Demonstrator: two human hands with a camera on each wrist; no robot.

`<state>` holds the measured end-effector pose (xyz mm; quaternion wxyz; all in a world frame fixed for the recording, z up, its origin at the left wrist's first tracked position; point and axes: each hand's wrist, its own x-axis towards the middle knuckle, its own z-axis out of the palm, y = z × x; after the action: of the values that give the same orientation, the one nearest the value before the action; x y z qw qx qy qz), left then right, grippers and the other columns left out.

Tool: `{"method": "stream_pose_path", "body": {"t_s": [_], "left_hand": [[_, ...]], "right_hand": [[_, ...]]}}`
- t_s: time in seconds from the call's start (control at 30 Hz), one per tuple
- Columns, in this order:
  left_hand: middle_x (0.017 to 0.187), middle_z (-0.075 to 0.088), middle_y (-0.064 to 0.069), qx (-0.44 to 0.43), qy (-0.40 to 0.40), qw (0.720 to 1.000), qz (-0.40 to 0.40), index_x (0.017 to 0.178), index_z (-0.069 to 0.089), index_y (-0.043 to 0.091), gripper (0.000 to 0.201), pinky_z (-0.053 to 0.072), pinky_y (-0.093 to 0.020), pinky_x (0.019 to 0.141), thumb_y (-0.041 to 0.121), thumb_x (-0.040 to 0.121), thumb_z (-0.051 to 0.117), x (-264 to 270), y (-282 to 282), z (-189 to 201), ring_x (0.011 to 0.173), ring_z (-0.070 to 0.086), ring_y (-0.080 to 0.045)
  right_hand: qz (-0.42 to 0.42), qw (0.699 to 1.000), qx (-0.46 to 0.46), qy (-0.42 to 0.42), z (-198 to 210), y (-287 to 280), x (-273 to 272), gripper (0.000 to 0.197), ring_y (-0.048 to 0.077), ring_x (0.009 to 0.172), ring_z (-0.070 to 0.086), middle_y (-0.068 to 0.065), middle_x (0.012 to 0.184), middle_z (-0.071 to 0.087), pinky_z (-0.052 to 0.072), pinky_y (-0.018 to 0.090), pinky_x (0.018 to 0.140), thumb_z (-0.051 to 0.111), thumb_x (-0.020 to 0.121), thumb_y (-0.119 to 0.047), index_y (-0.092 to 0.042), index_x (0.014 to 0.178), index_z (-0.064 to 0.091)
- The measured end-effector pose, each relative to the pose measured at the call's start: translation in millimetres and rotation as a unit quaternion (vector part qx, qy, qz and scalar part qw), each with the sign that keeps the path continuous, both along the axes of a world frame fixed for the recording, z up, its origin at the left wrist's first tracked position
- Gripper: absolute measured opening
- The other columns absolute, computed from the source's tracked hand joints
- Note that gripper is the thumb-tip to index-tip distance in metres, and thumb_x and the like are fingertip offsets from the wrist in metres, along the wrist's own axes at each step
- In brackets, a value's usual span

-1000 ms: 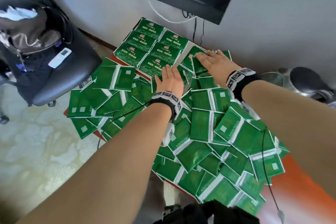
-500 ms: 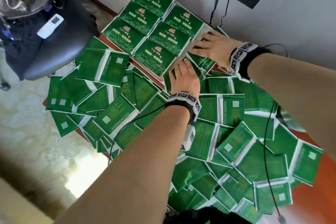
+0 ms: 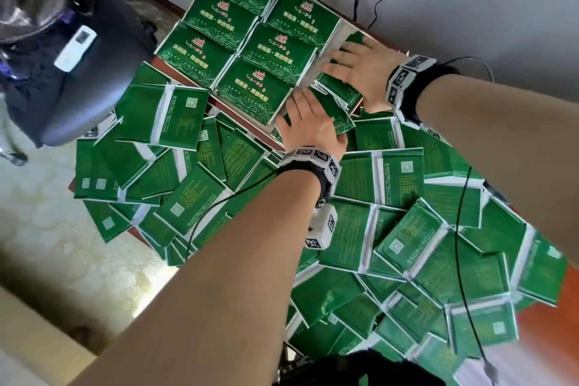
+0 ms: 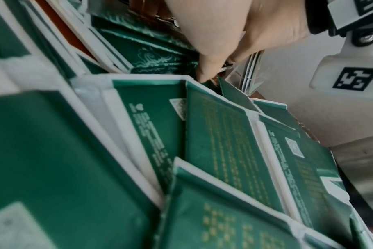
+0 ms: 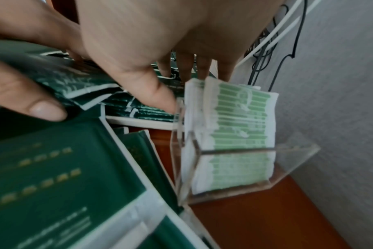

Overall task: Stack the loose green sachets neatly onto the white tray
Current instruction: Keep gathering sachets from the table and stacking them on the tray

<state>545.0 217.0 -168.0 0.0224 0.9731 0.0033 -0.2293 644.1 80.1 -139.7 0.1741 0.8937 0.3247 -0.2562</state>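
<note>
Beside the white tray (image 3: 340, 41), your left hand (image 3: 308, 122) and right hand (image 3: 365, 72) lay flat, grip spread, pressing one small sachet stack (image 3: 336, 94); loose sachets (image 3: 391, 229) covered the desk (image 3: 560, 320) nearby.

— Daylight, bright and soft; a glaring patch lies on the pale floor (image 3: 103, 263) at near left.

— Shadows?

— Faint. The head view bends at its edges but stays fairly sharp.

— The wrist views?

— Dimmer and smeared; the near sachets (image 4: 53, 168) are out of focus, perhaps motion blur. The right hand (image 5: 160, 42) looks streaked.
</note>
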Motion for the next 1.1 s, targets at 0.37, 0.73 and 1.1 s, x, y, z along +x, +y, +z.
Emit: {"method": "stream_pose_path", "body": {"t_s": [0.37,0.73,1.1], "left_hand": [[0.14,0.039,-0.01,0.0,-0.06,0.997,0.044,0.149,0.027,0.002,0.111,0.037,-0.045,0.099,0.079,0.076,0.058,6,4,-9,0.126,0.04,-0.029],[0.126,0.05,-0.01,0.009,-0.116,0.99,0.077,0.141,0.04,0.003,0.096,0.039,-0.044,0.089,0.072,0.078,0.063,4,0,-14,0.111,0.049,-0.028],[0.144,0.043,-0.011,-0.029,-0.11,0.991,0.071,0.15,0.028,0.003,0.102,0.04,-0.046,0.101,0.072,0.081,0.057,-1,0,-4,0.129,0.043,-0.029]], "right_hand": [[0.017,1.0,0.008,0.013,-5,13,1,0.108,0.032,0.15,0.014,0.003,0.165,0.013,0.017,0.053,0.122,0.083,0.075,-0.025,-0.028,0.157,0.013],[0.008,0.999,0.049,-0.011,-10,11,-3,0.099,0.034,0.148,0.02,0.008,0.163,0.021,0.02,0.057,0.119,0.082,0.075,-0.027,-0.025,0.154,0.022],[-0.016,0.998,0.068,-0.004,12,8,-16,0.104,0.034,0.149,0.018,0.009,0.164,0.017,0.014,0.052,0.122,0.081,0.074,-0.028,-0.022,0.157,0.018]]}}
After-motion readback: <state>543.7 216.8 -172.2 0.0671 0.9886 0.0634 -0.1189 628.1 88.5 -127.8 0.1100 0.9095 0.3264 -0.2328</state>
